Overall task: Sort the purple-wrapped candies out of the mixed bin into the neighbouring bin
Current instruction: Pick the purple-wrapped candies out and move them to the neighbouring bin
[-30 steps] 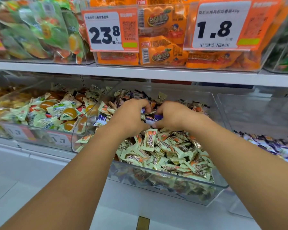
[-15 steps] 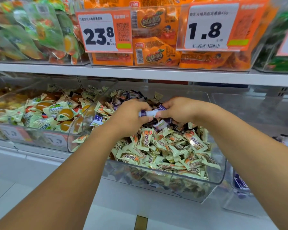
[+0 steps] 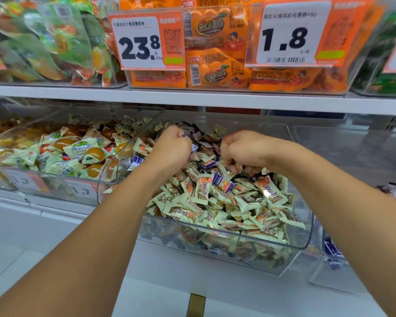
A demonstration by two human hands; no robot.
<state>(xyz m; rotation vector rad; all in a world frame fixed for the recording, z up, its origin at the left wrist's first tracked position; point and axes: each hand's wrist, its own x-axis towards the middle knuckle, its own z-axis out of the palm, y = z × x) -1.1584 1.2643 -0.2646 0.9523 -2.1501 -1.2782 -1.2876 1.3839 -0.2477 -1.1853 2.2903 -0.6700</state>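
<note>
Reaching past the mixed bin's clear front rim (image 3: pixel 226 239), left hand (image 3: pixel 172 148) and right hand (image 3: pixel 245 151) each grip purple-wrapped candies (image 3: pixel 222 183).

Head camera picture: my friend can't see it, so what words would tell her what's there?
Two hands, left and right, dig in a clear shop bin of pale green and purple-wrapped candies, the left gripping purple ones. Price tags 23.8 and 1.8 hang above.

Two hands, left hand (image 3: pixel 173 148) and right hand (image 3: pixel 242 151), are working above the mixed bin (image 3: pixel 302 239). Two price tags are showing above it: 23.8 tag (image 3: pixel 142 43) and 1.8 tag (image 3: pixel 288 34).
</note>
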